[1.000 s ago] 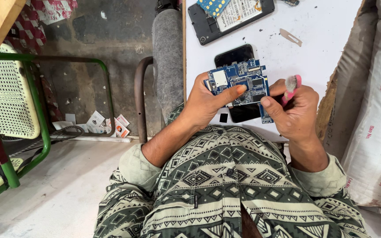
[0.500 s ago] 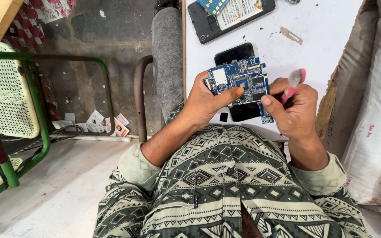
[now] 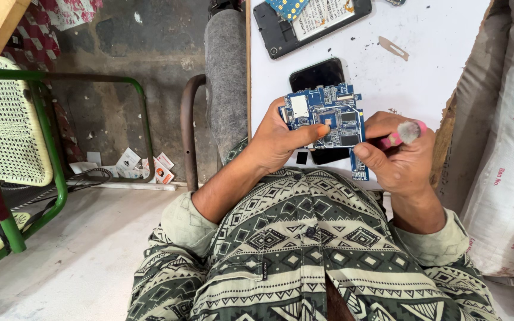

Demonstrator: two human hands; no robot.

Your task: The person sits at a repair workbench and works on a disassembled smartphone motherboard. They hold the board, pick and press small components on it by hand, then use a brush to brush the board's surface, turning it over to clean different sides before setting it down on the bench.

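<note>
The left hand (image 3: 281, 139) is clamped on a blue board (image 3: 327, 119), thumb on its face, and holds it over the near edge of the bench (image 3: 423, 71). The right hand (image 3: 397, 157) is closed around a pink brush (image 3: 404, 134) and touches the board's right edge. This looks like cleaning of the board; the brush must reach its face. A black phone (image 3: 316, 74) lies just behind, and the far right part of the bench has open room.

The blue circuit board (image 3: 328, 116) hides most of the black phone (image 3: 319, 80) beneath it, and its lower edge disappears behind the left hand (image 3: 278, 142) and right hand (image 3: 397, 157). The pink brush (image 3: 403, 135) right of the board is blurred, handle buried in the fist. Above the board, the opened phone (image 3: 304, 24) is cut off by the top edge.
</note>
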